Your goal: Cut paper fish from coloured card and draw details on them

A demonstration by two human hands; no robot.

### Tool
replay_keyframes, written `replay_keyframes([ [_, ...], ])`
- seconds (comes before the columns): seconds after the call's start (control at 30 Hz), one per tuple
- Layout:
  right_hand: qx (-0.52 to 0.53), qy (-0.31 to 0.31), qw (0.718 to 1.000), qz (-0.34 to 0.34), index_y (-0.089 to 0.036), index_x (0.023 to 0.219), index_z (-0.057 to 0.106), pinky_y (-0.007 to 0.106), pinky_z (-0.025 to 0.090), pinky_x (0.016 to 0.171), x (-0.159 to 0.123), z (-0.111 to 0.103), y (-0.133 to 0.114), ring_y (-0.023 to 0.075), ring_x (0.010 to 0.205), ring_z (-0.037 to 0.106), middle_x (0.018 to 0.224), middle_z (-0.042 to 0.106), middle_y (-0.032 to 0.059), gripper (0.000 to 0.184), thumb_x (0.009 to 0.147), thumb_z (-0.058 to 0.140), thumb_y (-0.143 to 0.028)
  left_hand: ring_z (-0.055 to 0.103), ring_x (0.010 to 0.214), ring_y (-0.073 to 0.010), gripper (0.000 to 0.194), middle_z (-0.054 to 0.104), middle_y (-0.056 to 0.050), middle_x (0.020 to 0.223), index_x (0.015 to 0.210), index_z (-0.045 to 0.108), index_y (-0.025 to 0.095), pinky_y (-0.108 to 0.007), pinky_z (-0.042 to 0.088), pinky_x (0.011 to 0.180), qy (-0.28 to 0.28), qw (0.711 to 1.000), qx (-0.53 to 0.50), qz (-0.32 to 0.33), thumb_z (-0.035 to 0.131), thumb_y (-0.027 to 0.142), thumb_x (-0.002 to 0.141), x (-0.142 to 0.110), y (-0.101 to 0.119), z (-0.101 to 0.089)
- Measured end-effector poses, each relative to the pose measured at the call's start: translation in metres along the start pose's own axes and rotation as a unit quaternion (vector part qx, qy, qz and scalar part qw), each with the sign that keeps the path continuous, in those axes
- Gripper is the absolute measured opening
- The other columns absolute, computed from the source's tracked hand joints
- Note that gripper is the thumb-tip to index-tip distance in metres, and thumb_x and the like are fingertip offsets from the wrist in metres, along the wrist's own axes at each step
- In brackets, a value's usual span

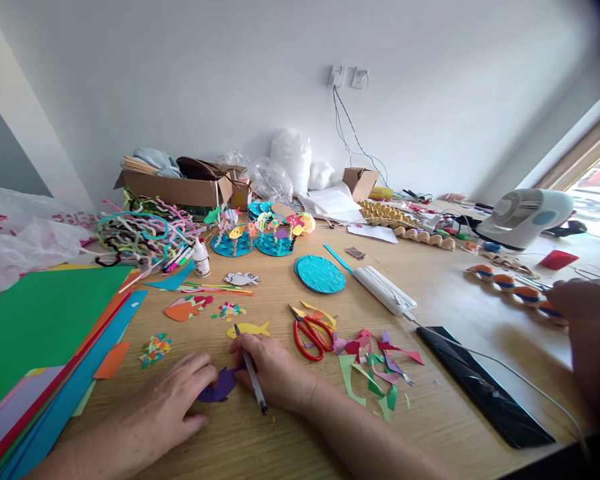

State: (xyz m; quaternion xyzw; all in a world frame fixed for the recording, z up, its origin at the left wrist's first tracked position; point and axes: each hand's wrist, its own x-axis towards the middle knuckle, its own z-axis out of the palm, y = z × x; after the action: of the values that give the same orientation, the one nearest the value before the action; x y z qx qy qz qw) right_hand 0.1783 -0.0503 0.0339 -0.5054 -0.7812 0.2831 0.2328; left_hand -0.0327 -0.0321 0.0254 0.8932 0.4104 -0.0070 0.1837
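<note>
A purple paper fish lies on the table between my hands. My left hand rests at its left edge, fingers bent over the paper and thumb spread apart. My right hand is closed around a pen, and its fingertips reach the fish's right end. The pen's upper half points away from me, its dark end toward me. Just beyond is a yellow paper fish, with an orange paper fish farther left. Red-handled scissors lie to the right of my right hand.
Colored paper sheets stack at the left. Paper scraps, a black phone-like slab and a white power strip with a cable lie right. Blue discs and a glue bottle stand behind. Another person's hand is at far right.
</note>
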Motion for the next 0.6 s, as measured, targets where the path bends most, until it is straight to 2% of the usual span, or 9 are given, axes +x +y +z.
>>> replay_keyframes([
  [0.13, 0.003, -0.003, 1.000, -0.002, -0.019, 0.099, 0.057, 0.022, 0.043, 0.068, 0.000, -0.005, 0.002, 0.0146, 0.075, 0.058, 0.085, 0.064, 0.0001, 0.035, 0.067, 0.069, -0.009, 0.048, 0.121, -0.0309, 0.052, 0.056, -0.008, 0.128, 0.116, 0.059, 0.027, -0.043, 0.038, 0.102, -0.008, 1.000, 0.010, -0.005, 0.059, 0.014, 0.066, -0.001, 0.004, -0.005],
  [0.3, -0.063, -0.009, 0.997, -0.036, -0.019, 0.095, 0.058, 0.025, 0.042, 0.072, 0.000, -0.007, 0.004, 0.0172, 0.080, 0.058, 0.089, 0.063, 0.0026, 0.030, 0.068, 0.067, -0.010, 0.059, 0.105, -0.0271, 0.038, 0.062, -0.007, 0.112, 0.104, 0.064, 0.026, -0.039, 0.045, 0.092, -0.033, 0.999, 0.039, 0.004, 0.055, 0.013, 0.070, 0.005, 0.015, -0.017],
  [0.4, -0.074, -0.008, 0.997, -0.038, -0.018, 0.095, 0.058, 0.024, 0.042, 0.070, 0.000, -0.006, 0.004, 0.0173, 0.079, 0.057, 0.088, 0.063, 0.0033, 0.029, 0.068, 0.066, -0.009, 0.061, 0.097, -0.0256, 0.032, 0.064, -0.007, 0.103, 0.099, 0.064, 0.023, -0.037, 0.048, 0.087, -0.043, 0.996, 0.082, 0.004, 0.052, 0.009, 0.073, 0.009, 0.022, -0.020],
  [0.6, -0.060, -0.009, 0.998, -0.025, -0.019, 0.094, 0.057, 0.024, 0.041, 0.070, 0.000, -0.007, 0.003, 0.0173, 0.079, 0.057, 0.089, 0.063, 0.0027, 0.031, 0.067, 0.068, -0.009, 0.062, 0.091, -0.0258, 0.035, 0.065, -0.010, 0.098, 0.101, 0.063, 0.017, -0.039, 0.050, 0.080, -0.078, 0.978, 0.191, 0.034, 0.041, 0.000, 0.081, 0.012, 0.037, -0.026],
])
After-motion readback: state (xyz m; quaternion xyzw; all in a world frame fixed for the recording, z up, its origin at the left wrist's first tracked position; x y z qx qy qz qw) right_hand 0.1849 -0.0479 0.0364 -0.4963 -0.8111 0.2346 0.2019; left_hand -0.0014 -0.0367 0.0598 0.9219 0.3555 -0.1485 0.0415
